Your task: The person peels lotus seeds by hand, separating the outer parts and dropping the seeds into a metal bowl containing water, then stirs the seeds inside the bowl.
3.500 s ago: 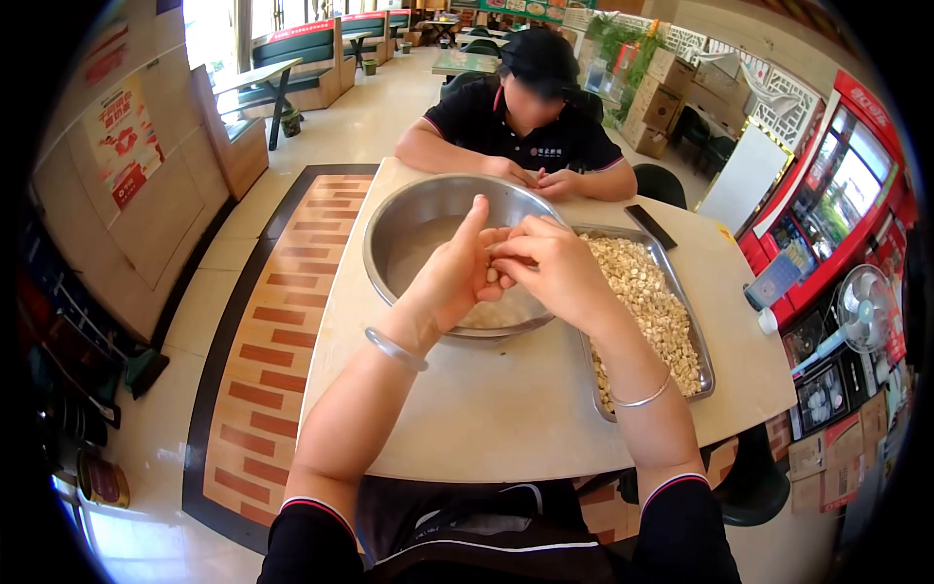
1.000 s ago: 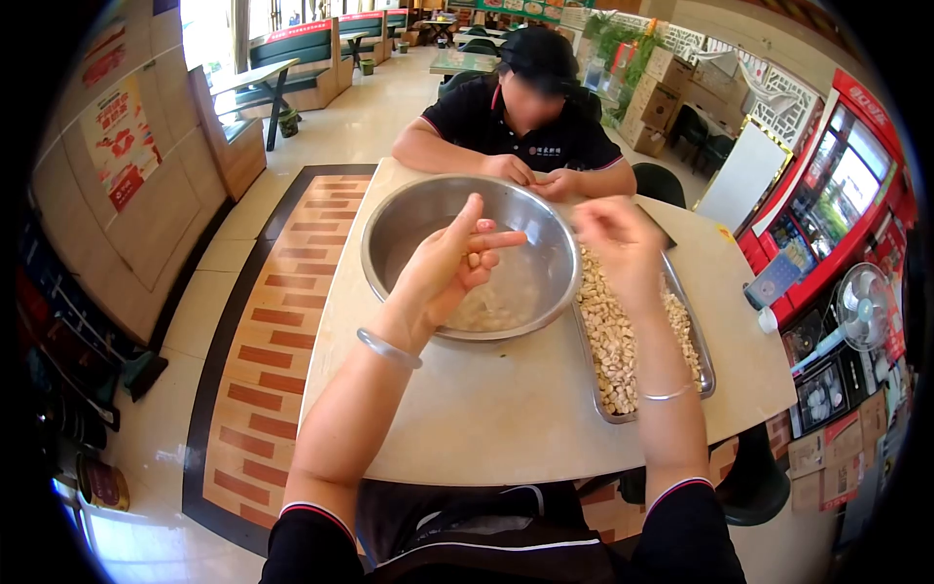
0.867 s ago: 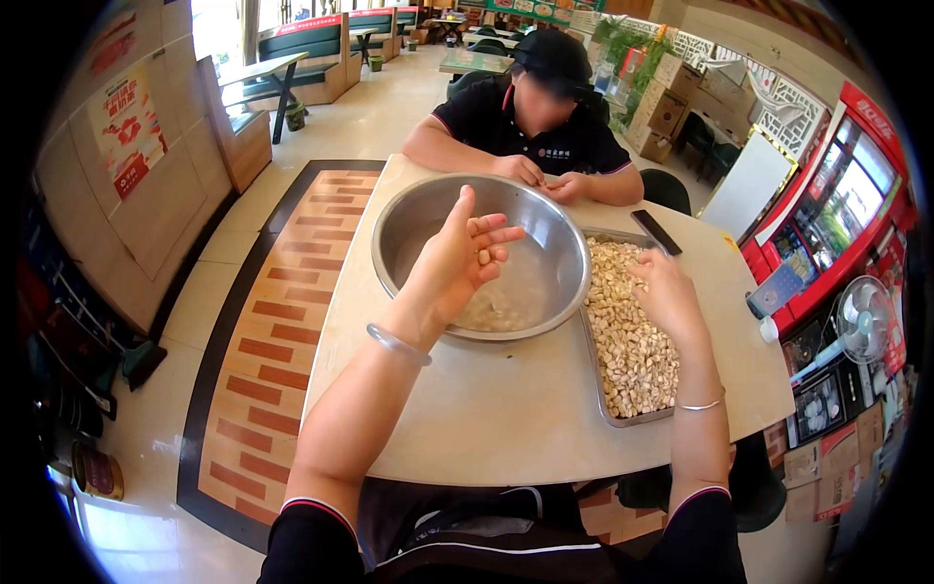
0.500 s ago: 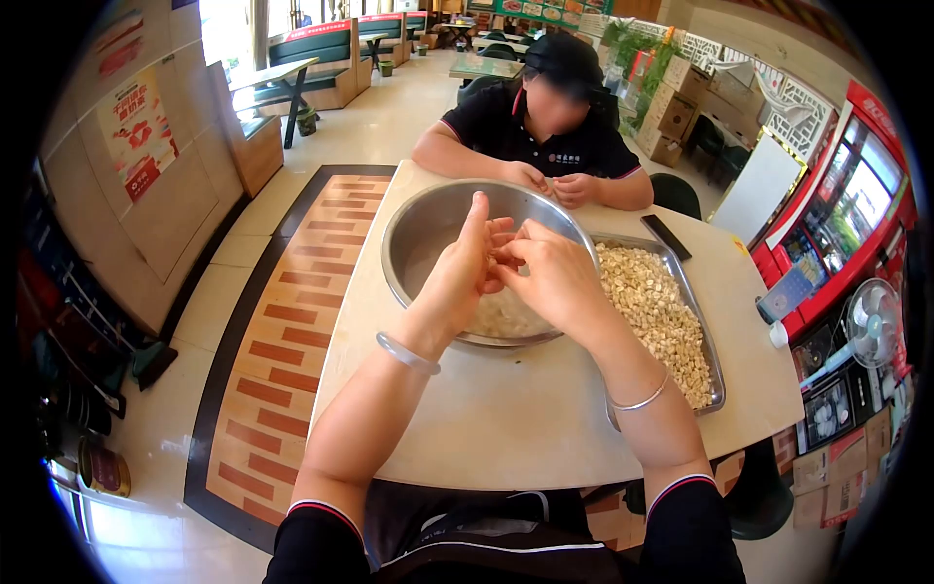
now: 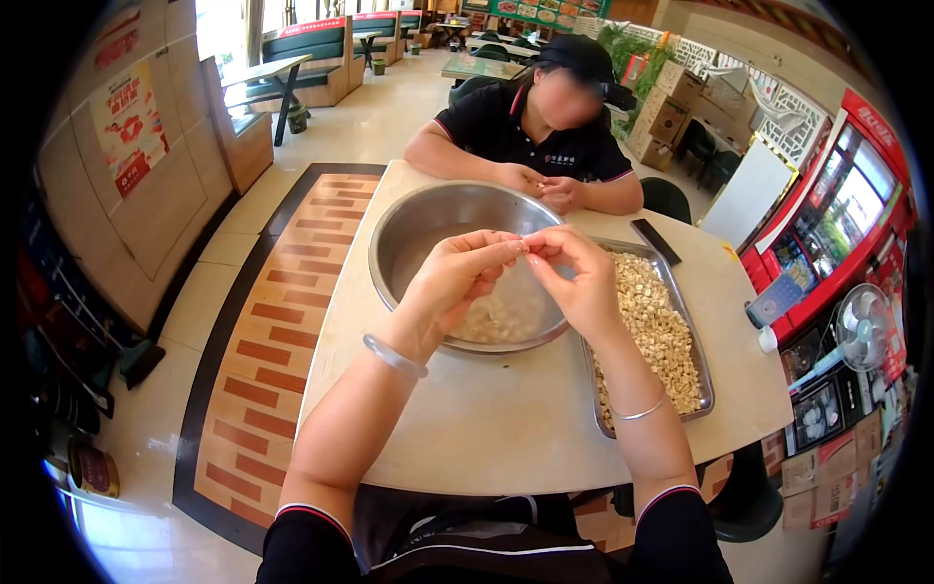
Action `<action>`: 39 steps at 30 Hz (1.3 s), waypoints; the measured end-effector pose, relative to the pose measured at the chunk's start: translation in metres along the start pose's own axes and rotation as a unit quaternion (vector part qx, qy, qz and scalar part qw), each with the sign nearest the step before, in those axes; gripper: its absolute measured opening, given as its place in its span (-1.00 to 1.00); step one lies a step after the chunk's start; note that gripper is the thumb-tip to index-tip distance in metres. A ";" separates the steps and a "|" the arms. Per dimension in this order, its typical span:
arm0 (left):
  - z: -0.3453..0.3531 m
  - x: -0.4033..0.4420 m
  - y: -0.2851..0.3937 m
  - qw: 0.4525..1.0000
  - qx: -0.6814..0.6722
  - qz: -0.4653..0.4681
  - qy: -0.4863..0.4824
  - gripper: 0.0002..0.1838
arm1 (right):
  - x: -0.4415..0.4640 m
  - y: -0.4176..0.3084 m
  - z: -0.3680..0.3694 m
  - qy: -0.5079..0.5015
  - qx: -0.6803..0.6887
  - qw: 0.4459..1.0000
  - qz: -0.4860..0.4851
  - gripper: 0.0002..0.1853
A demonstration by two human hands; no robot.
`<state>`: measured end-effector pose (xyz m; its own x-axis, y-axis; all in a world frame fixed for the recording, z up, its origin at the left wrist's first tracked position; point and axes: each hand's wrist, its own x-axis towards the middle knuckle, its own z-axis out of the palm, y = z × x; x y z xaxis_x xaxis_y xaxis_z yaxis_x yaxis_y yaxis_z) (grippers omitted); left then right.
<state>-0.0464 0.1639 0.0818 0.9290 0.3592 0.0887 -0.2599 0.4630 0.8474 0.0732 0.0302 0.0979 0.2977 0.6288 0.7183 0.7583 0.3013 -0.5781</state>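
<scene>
Over the large steel bowl [image 5: 377, 255], my left hand [image 5: 455, 277] and my right hand [image 5: 582, 282] meet fingertip to fingertip. Both are closed in a pinch on a small piece [image 5: 524, 246] between them, mostly covered by the fingers. Cloudy water fills the lower part of the bowl, and pale pieces [image 5: 498, 317] lie in it. To the right, partly behind my right forearm, a steel tray [image 5: 710, 397] holds a heap of small cream-yellow pieces [image 5: 654, 316]; their kind is unclear.
Across the table [image 5: 467, 428] sits a person [image 5: 545, 136] in a dark shirt and cap, hands together near the bowl's far rim. A long black object [image 5: 657, 241] lies beyond the tray. A fan [image 5: 864, 331] and a red drinks fridge [image 5: 837, 195] stand at the right.
My hands have turned from loosely bent fingers, left thumb raised, to a fingertip pinch. The view has shifted slightly, and the other person's head has tilted.
</scene>
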 end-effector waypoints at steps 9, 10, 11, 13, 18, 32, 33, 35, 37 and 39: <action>0.001 -0.002 0.004 0.999 0.013 -0.003 -0.036 -0.81 | 0.001 -0.015 -0.004 0.008 -0.058 0.997 -0.040 -0.83; 0.003 -0.004 0.005 0.999 0.024 -0.001 -0.037 -0.80 | 0.002 -0.016 -0.004 0.006 -0.076 0.996 -0.048 -0.83; 0.005 -0.004 0.005 0.999 0.036 0.001 -0.039 -0.78 | 0.002 -0.016 -0.005 0.004 -0.094 0.994 -0.056 -0.82; 0.006 -0.004 0.004 0.997 0.076 0.014 -0.014 -0.80 | 0.001 -0.017 -0.004 -0.007 -0.115 0.992 -0.060 -0.82; 0.009 -0.007 0.005 0.988 0.148 0.037 0.003 -0.79 | -0.001 -0.015 -0.008 -0.020 -0.135 0.988 -0.071 -0.80; 0.013 -0.009 0.005 0.994 0.108 0.001 -0.004 -0.80 | -0.006 -0.016 -0.011 -0.023 -0.076 0.996 -0.036 -0.86; 0.013 -0.009 0.006 0.994 0.108 -0.002 -0.003 -0.80 | -0.006 -0.012 -0.011 -0.016 -0.033 0.999 -0.019 -0.87; 0.012 -0.009 0.006 0.994 0.107 -0.008 0.001 -0.80 | -0.008 -0.003 -0.009 -0.002 0.056 0.998 0.013 -0.87; 0.009 -0.006 0.003 0.992 0.129 0.000 -0.008 -0.79 | -0.008 -0.009 -0.009 -0.009 0.077 0.996 0.052 -0.86; 0.008 -0.006 0.002 0.991 0.134 0.001 -0.011 -0.79 | -0.008 -0.011 -0.011 -0.028 0.059 0.997 0.043 -0.84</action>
<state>-0.0502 0.1561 0.0878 0.9347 0.3410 0.1001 -0.1860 0.2296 0.9553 0.0687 0.0138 0.1031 0.3233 0.6946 0.6426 0.6571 0.3239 -0.6807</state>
